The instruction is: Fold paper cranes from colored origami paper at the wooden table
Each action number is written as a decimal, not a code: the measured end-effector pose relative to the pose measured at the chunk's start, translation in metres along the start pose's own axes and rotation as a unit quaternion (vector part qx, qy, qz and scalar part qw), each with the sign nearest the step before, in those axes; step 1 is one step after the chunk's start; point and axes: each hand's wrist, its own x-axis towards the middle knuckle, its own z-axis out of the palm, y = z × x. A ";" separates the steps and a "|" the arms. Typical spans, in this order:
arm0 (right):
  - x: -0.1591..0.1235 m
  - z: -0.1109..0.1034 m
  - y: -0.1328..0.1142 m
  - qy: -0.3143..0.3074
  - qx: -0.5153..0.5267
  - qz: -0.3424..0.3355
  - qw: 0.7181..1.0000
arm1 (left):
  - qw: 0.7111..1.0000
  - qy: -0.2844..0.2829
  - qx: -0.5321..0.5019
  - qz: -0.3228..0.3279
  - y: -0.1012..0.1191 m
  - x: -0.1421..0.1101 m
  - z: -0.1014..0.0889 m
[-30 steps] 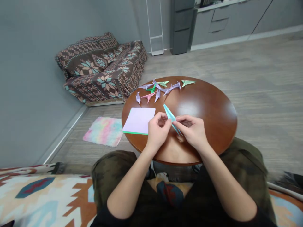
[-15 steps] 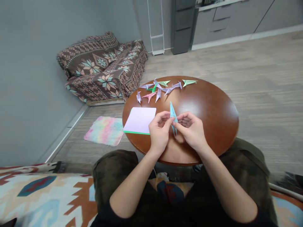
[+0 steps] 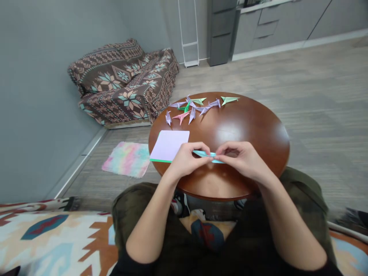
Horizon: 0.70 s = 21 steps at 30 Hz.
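Observation:
A light-blue folded paper (image 3: 203,153) lies sideways between my hands, above the near part of the round brown table (image 3: 258,134). My left hand (image 3: 192,158) pinches it near its middle, thumb and fingers closed. On its other end, my right hand (image 3: 239,156) also grips it between thumb and fingers. Part of the paper is hidden behind the fingers. Left of my left hand rests a stack of square paper (image 3: 171,145), lilac on top with a green edge below.
Several folded paper birds sit at the table's far left, among them a pink bird (image 3: 181,117), a green bird (image 3: 185,108) and a pale-green bird (image 3: 229,100). A patterned sofa (image 3: 126,84) and a fluffy rug (image 3: 126,159) are beyond the table's left side.
The light-blue folded paper has turned from pointing away from me to lying nearly level sideways. My hands have lowered slightly and spread a little, both still holding it.

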 end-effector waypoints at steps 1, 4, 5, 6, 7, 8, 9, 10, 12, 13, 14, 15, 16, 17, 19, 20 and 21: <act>-0.001 -0.003 -0.001 -0.015 -0.007 0.009 1.000 | 1.000 -0.009 0.011 -0.005 0.000 -0.001 -0.003; -0.002 -0.010 -0.002 -0.008 -0.016 0.010 1.000 | 0.999 0.039 0.013 -0.008 -0.001 0.000 -0.004; -0.002 -0.011 -0.001 0.013 -0.016 0.000 1.000 | 0.998 0.063 0.000 -0.006 -0.001 0.000 -0.003; -0.001 -0.012 -0.001 0.045 -0.013 -0.011 0.999 | 0.997 0.081 -0.018 -0.006 -0.001 0.000 0.000; 0.001 -0.011 0.000 0.081 -0.006 -0.021 0.996 | 0.995 0.087 -0.037 -0.008 -0.001 0.000 0.003; 0.002 -0.010 0.001 0.114 0.007 -0.029 0.993 | 0.995 0.079 -0.054 -0.012 -0.001 0.000 0.007; 0.003 -0.007 0.001 0.138 0.027 -0.033 0.990 | 0.996 0.062 -0.061 -0.016 0.000 0.000 0.011; 0.004 -0.004 0.001 0.150 0.051 -0.032 0.987 | 0.997 0.044 -0.058 -0.017 0.000 0.000 0.015; 0.006 0.004 0.001 0.138 0.099 -0.023 0.985 | 0.998 0.030 -0.047 -0.002 -0.001 0.001 0.023; 0.007 0.008 0.001 0.128 0.113 -0.018 0.985 | 0.998 0.039 -0.044 0.006 -0.002 0.001 0.027; 0.008 0.011 0.002 0.122 0.122 -0.014 0.985 | 0.997 0.063 -0.047 0.009 -0.003 0.002 0.031; 0.009 0.014 0.002 0.124 0.126 -0.011 0.984 | 0.994 0.088 -0.065 0.005 -0.005 0.004 0.034; 0.009 0.016 0.002 0.132 0.125 -0.008 0.983 | 0.991 0.104 -0.087 -0.005 -0.007 0.005 0.037; 0.010 0.016 0.003 0.143 0.123 -0.005 0.982 | 0.987 0.118 -0.110 -0.017 -0.008 0.006 0.038; 0.010 0.016 0.004 0.160 0.118 0.003 0.980 | 0.980 0.126 -0.149 -0.039 -0.009 0.008 0.040; 0.010 0.015 0.005 0.162 0.117 0.008 0.980 | 0.978 0.127 -0.160 -0.046 -0.009 0.009 0.040; 0.010 0.015 0.005 0.161 0.116 0.014 0.980 | 0.976 0.126 -0.168 -0.050 -0.008 0.009 0.040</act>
